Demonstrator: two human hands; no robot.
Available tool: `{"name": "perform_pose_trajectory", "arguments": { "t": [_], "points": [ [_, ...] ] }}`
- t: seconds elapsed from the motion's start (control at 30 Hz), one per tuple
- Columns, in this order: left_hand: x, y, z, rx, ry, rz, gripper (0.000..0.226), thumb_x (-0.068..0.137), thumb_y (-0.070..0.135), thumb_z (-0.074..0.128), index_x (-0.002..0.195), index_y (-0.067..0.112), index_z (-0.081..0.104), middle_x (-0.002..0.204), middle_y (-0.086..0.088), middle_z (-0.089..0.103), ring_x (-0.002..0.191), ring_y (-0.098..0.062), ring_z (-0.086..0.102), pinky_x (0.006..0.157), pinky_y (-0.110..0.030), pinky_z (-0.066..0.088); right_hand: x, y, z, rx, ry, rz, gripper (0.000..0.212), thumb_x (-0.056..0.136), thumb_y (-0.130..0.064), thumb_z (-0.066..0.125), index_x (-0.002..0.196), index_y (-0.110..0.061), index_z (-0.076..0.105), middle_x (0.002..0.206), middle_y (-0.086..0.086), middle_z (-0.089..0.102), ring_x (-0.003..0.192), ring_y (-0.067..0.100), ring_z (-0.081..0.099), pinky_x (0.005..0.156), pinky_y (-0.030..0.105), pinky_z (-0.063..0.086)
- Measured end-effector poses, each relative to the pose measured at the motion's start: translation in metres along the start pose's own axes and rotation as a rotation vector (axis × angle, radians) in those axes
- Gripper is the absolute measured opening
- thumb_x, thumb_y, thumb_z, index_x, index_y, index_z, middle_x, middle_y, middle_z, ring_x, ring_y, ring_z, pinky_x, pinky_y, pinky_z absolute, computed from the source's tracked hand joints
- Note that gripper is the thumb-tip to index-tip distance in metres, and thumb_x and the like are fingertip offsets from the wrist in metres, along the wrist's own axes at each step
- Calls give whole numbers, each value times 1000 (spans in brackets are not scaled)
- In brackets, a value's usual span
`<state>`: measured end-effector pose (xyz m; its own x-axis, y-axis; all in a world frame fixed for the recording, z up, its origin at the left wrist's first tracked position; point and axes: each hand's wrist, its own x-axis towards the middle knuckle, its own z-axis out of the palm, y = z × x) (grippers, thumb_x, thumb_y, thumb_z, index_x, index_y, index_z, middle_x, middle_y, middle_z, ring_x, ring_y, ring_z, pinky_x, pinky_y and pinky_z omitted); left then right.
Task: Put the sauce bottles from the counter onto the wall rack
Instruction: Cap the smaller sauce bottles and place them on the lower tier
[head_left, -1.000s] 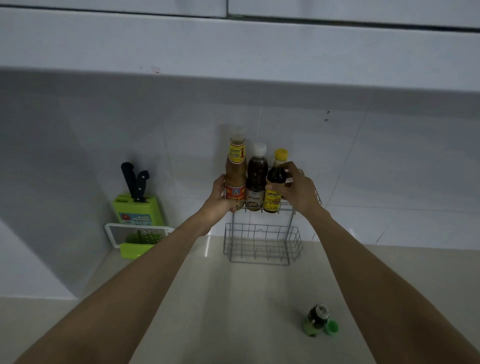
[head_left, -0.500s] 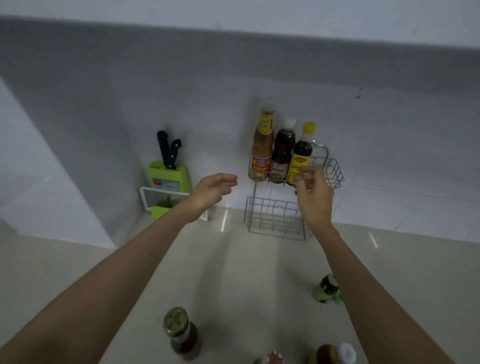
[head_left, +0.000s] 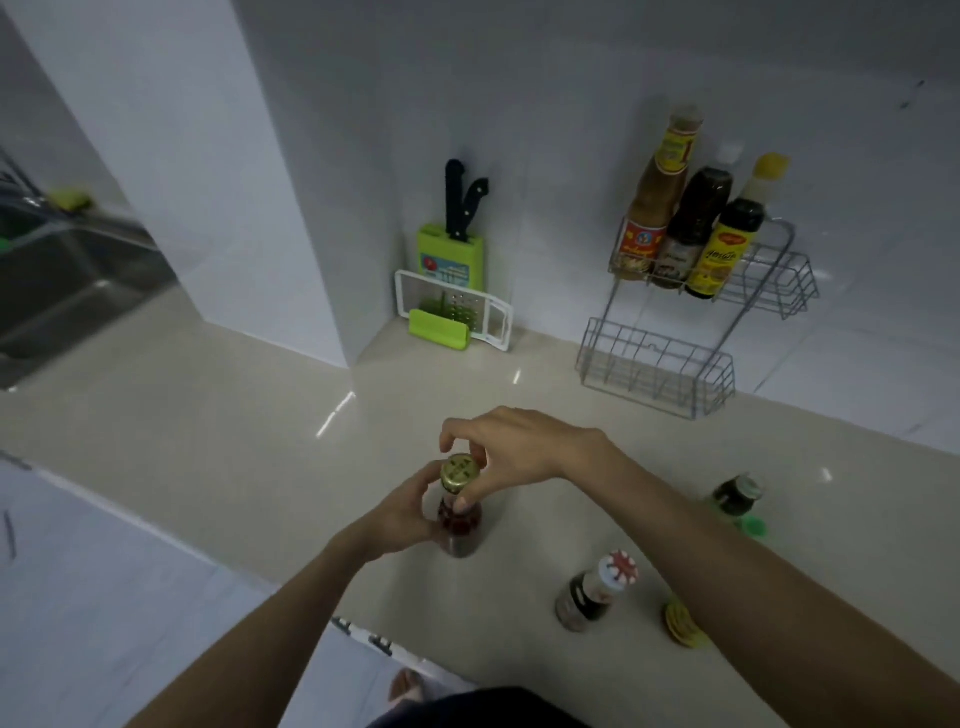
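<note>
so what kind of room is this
Most likely a home kitchen: a tiled counter with a knife block, a wire rack of sauce bottles against the wall, and a steel sink at the far left.

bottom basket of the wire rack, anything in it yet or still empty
Empty. Only bare wires show in the lower basket, with counter and wall visible through them; all three racked bottles stand in the upper basket.
</note>
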<state>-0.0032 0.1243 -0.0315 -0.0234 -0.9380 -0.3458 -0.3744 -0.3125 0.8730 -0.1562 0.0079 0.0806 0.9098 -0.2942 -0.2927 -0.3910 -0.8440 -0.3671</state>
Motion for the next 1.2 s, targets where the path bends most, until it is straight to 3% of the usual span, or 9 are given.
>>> {"name": "perform_pose_trajectory", "arguments": {
  "t": [0.13,0.23,0.47,0.7,0.77,0.9,0.97,1.13,1.2],
  "points": [
    [3,-5,36,-35,211,-60,35,71,19,80,101,13,62,95,1,70,78,-4,63,76,-24,55,8,-8,21,-185,96,-63,46,77,-61,64,95,-25,40,82,0,58,72,23,52,53,32,33],
    [7,-2,53,-145,434,-56,23,75,21,77,92,11,66,85,-2,71,75,-15,64,76,-41,55,7,-7,26,-176,132,-33,45,78,-58,62,94,-23,38,84,4,61,72,27,54,55,33,35],
    [28,63,41,-160,538,6,18,68,13,70,67,25,57,67,1,66,66,-18,62,65,-32,51,-3,-6,-10,-273,503,285,51,94,-59,35,115,-14,43,85,17,65,81,36,60,65,36,33],
    [33,132,0,-167,-214,233,12,59,1,60,70,4,63,75,-14,64,74,-20,59,69,-26,48,-49,16,-80,-333,468,2,23,99,-49,26,91,-28,26,56,-2,46,46,17,40,53,33,28],
    [37,143,4,-173,-261,246,11,59,-1,60,69,3,63,74,-14,66,74,-21,61,71,-27,50,-60,24,-90,-417,442,-17,22,99,-50,19,91,-30,21,55,-2,45,44,15,35,53,33,28],
    [53,158,40,-114,370,90,12,54,20,70,61,18,61,66,-3,68,64,-22,64,67,-37,55,-57,29,-88,-521,548,300,35,100,-49,19,100,-18,34,67,6,51,57,29,42,56,37,31],
    [62,162,47,-103,481,86,11,58,21,71,64,21,62,67,-1,69,65,-20,66,67,-35,55,-52,31,-89,-461,555,428,53,97,-58,15,106,-14,43,78,11,57,69,31,50,61,38,33],
    [74,167,16,-115,-166,298,11,56,4,65,66,8,62,70,-8,65,72,-22,60,73,-34,48,-75,49,-109,-623,490,29,44,94,-60,11,91,-22,32,68,7,62,51,27,42,51,34,34],
    [78,169,14,-98,-216,308,12,54,4,64,65,7,61,69,-10,64,71,-24,59,72,-32,47,-77,55,-108,-695,517,26,45,93,-53,9,89,-18,37,67,9,65,47,28,38,49,32,32]
  ]
}}
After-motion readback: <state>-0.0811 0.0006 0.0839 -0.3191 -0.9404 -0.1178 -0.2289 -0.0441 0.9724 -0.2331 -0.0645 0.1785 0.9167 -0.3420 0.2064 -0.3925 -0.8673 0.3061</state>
